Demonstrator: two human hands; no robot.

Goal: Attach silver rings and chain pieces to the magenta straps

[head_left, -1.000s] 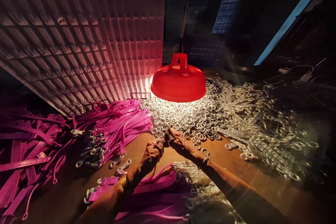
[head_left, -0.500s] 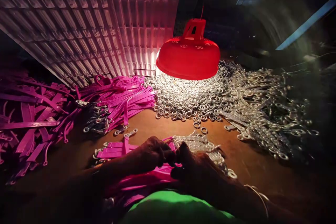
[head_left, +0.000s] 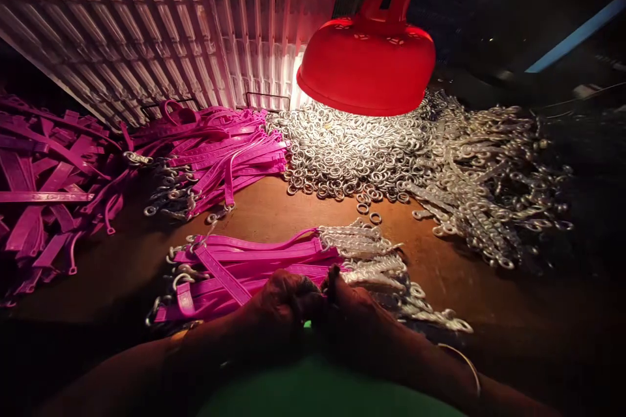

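My left hand (head_left: 288,300) and my right hand (head_left: 349,303) meet at the near edge of a bundle of pink straps (head_left: 259,260). Fingers on both hands are curled and pressed close together. Whatever lies between them is dark and hidden. The bundle's straps carry metal rings (head_left: 183,279) at their left ends and pale braided cords (head_left: 362,241) at their right ends. One strap lies slantwise across the top of the others. Below my hands a green cloth (head_left: 313,378) shows in shadow.
A red lamp (head_left: 366,65) hangs low over a heap of metal rings (head_left: 342,150). More braided pieces (head_left: 484,176) are piled at the right. Pink straps (head_left: 220,150) lie at the back, with another pile of pink straps (head_left: 44,189) far left. A ribbed panel (head_left: 171,26) stands behind.
My hands have drawn back toward my body, uncovering more of the strap bundle. The lamp appears larger and higher in the view, and the heaps sit higher as the camera tilts.
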